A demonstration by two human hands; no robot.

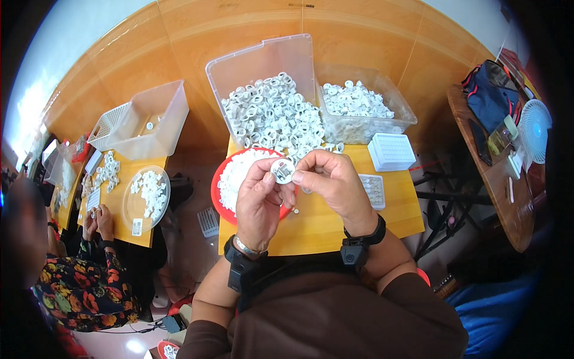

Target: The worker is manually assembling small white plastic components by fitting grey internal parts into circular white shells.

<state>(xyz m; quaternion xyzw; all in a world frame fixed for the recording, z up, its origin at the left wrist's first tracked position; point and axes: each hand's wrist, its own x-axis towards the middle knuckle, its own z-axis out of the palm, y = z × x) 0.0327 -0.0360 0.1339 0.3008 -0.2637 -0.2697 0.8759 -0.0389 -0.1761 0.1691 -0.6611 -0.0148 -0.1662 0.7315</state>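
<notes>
Above the front of the yellow table, a small round white plastic piece (283, 171) with a cut-out and grey metallic bits inside is held between both hands. My left hand (258, 200) pinches its left edge between thumb and fingers. On the opposite edge, my right hand (335, 184) grips with thumb and forefinger. Under the left hand sits a red basin (216, 200) full of small white parts (236, 176). Beyond my hands, many round white pieces (278, 113) spill from a tipped clear bin (257, 57). A shallow tray (372, 190) with round pieces lies right of my right hand.
A second clear bin (403, 113) holds white parts, with stacked white trays (391, 152) before it. At left, a co-worker's hands (100, 221) work near a round dish (130, 206) and an open bin (173, 113). A brown side table (499, 191) bears a bag (493, 96) and fan (534, 130).
</notes>
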